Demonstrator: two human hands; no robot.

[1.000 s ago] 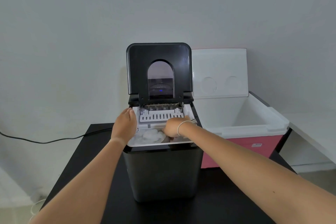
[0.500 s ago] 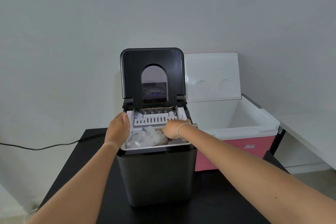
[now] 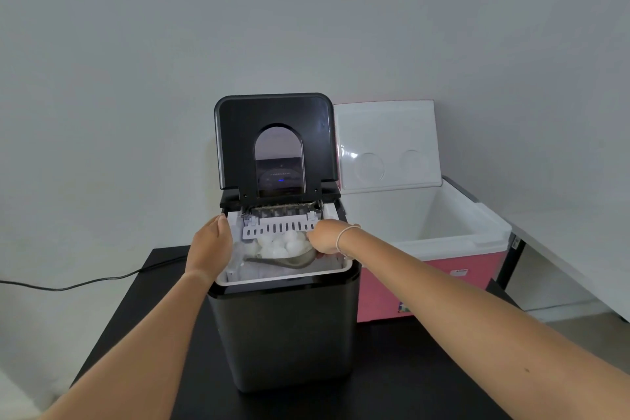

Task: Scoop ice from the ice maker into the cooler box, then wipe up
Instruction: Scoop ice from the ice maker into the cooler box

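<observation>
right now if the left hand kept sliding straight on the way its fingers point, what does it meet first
Probably the raised black lid at its hinge. The left hand rests on the ice maker's left rim, fingers pointing toward the back. Depth is hard to judge from this one view.

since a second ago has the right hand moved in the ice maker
Yes. The right hand has risen against the white slotted flap, lifting the scoop of ice clear of the bin.

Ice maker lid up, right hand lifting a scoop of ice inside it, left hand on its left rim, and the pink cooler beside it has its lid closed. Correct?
Not quite: the head view shows the pink cooler with its white lid raised, not closed. The rest holds.
</observation>
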